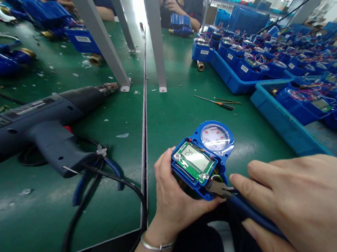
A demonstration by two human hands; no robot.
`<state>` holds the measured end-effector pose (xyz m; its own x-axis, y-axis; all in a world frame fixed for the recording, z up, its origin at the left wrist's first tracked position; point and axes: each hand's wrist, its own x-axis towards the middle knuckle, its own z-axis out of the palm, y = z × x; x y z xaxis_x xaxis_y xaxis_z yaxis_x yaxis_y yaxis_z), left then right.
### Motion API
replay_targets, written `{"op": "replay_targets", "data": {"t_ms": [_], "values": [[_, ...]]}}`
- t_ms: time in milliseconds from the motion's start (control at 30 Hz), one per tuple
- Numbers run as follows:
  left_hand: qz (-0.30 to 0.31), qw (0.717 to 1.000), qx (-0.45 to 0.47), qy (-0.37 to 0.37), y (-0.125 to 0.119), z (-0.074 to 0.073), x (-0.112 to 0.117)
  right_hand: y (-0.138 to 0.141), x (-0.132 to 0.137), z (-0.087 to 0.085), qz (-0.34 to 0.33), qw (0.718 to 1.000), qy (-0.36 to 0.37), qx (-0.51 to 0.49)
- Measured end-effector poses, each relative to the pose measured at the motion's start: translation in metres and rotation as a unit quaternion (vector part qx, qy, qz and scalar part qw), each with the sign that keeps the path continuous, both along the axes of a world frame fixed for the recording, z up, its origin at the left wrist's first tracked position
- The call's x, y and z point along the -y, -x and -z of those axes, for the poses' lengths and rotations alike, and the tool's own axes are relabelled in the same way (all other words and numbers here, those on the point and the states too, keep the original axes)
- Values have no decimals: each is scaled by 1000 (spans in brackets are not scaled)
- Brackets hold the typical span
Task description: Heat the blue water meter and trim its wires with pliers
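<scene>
A blue water meter (185,179) with its electronics exposed rests in my left hand (172,193), whose fingers and thumb wrap round its near and left sides. On its green circuit board (184,163) sits a small lit display (194,157) with digits. Behind the board is the round clear-covered dial (215,137). My right hand (290,194) is closed on blue-handled pliers (249,208). The pliers' jaws touch the meter's near right corner, beside the board. Whatever lies between the jaws is too small to make out.
Left on the green bench (173,114) lies a heat gun (52,120), its black cable trailing, beside another blue-handled tool (114,174). A screwdriver (224,105) lies ahead. Blue trays (287,123) of meters fill the right. Grey posts (155,40) stand ahead; a person (179,5) sits across.
</scene>
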<state>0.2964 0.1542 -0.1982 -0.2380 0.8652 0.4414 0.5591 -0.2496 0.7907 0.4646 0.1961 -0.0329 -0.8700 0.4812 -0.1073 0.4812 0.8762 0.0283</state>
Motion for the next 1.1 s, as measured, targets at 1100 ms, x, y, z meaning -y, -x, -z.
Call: {"op": "replay_targets", "data": {"t_ms": [1100], "values": [[-28,999,-19,-29,-6,-4,2,-16,26,14,117,993,13,-18]]}}
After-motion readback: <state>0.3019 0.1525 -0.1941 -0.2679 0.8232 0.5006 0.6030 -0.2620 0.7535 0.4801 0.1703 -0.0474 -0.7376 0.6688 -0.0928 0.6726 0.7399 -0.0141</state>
